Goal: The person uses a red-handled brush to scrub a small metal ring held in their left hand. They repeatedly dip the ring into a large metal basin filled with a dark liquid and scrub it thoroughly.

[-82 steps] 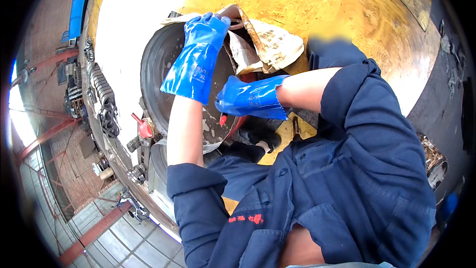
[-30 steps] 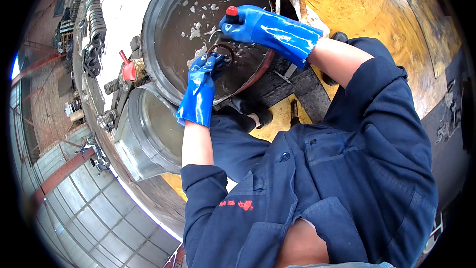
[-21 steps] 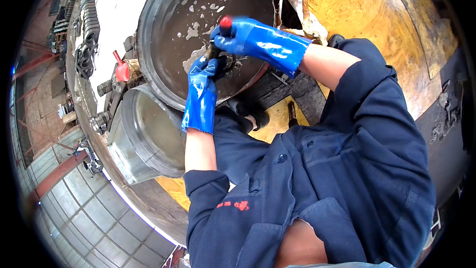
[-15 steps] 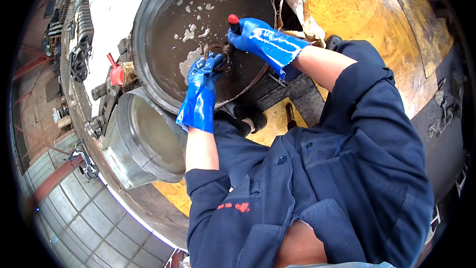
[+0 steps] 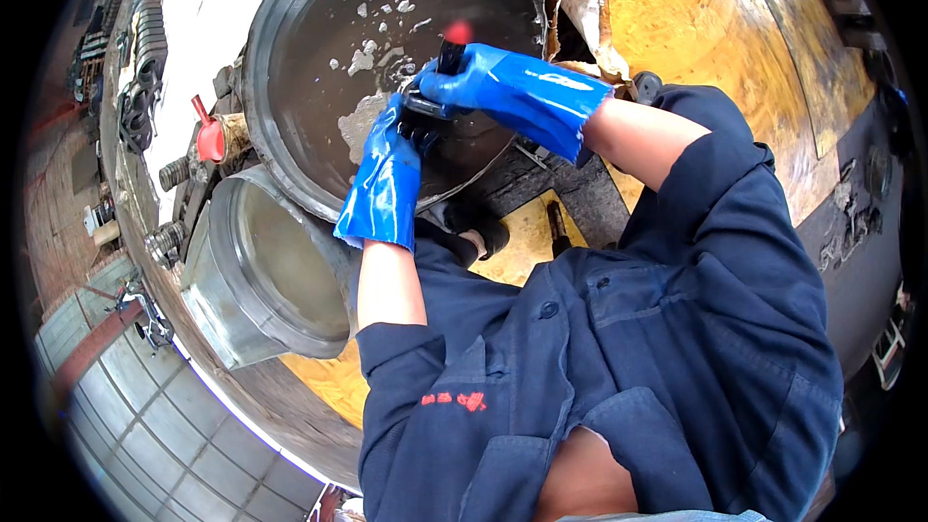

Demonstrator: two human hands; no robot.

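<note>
Both my hands wear blue rubber gloves and meet over a large round tub (image 5: pixel 259 87) of murky brown liquid. My right hand (image 5: pixel 474 77) is closed round a black-handled tool (image 5: pixel 450 58) with a red end, held upright. Its working end is hidden. My left hand (image 5: pixel 394 140), closed, grips a ring-shaped metal part (image 5: pixel 423 106) just below the right hand. Fingers cover most of that part. Patches of pale foam (image 5: pixel 362 126) float on the liquid beside my left hand.
A smaller metal bucket (image 5: pixel 220 261) of cloudy liquid stands left of the tub. Near it lie a red scoop-like object (image 5: pixel 209 138) and threaded metal parts (image 5: pixel 174 174). Stacked metal parts (image 5: pixel 147 34) line the far left. Yellow-brown boarding (image 5: pixel 686 19) lies to the right.
My right hand has moved down and left, bringing the tool against the metal part in my left hand. The left hand has shifted slightly and turned, covering more of the ring.
</note>
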